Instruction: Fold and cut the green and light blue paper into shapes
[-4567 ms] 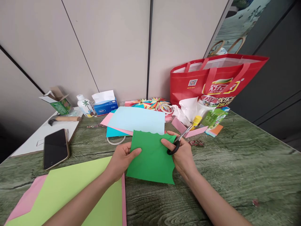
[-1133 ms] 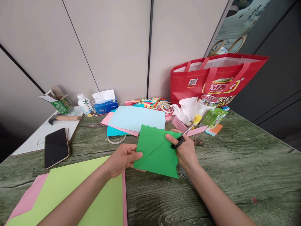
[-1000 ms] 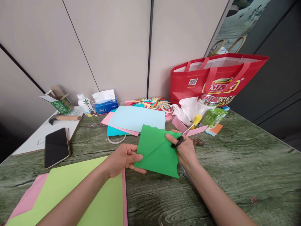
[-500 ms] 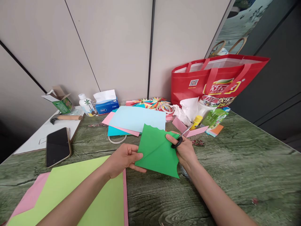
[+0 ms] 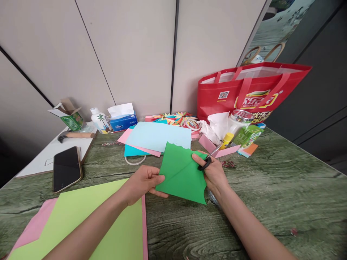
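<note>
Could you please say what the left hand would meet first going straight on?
Holding the green sheet, the left hand points across it toward the right hand, which it would probably meet first, though depth is unclear.

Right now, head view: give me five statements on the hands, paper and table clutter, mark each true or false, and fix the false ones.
1. The left hand and right hand both touch the green paper. True.
2. The scissors are in the left hand. False: the right hand holds them.
3. The phone lies with its dark screen up. True.
4. Every edge of the green paper is straight. False: the top edge is scalloped.
5. The bottle is between the green box and the tissue box. True.
</note>
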### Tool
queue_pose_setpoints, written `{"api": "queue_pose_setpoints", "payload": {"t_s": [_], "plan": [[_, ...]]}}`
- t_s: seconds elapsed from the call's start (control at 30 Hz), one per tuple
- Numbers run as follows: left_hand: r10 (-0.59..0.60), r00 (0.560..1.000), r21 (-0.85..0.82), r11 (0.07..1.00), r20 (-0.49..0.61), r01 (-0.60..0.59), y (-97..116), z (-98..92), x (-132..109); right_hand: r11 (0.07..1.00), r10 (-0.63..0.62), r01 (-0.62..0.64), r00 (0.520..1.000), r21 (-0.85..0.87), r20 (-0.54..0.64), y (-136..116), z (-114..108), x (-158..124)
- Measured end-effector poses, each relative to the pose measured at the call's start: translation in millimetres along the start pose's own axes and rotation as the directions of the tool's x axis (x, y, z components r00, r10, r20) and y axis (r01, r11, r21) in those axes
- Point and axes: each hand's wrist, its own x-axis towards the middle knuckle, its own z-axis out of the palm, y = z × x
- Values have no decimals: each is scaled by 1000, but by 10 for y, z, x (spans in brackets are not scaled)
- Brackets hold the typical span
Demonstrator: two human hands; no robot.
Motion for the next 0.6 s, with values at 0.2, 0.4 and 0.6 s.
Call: {"api": "queue_pose_setpoints", "payload": {"t_s": [0.2,0.4,0.6], "plan": [[-12,999,34,999,31,11,20,4,-21,1000,-6,6,1000,3,-28,-5,10,-9],[2,998,50,999,66,-6,12,-23,-6,999,-33,33,999,13,-33,-28,34,-40],[134,991,147,981,-24,-129,-67,-137,110,914,-397,399,917,-71,35,-117,63,-204]]}}
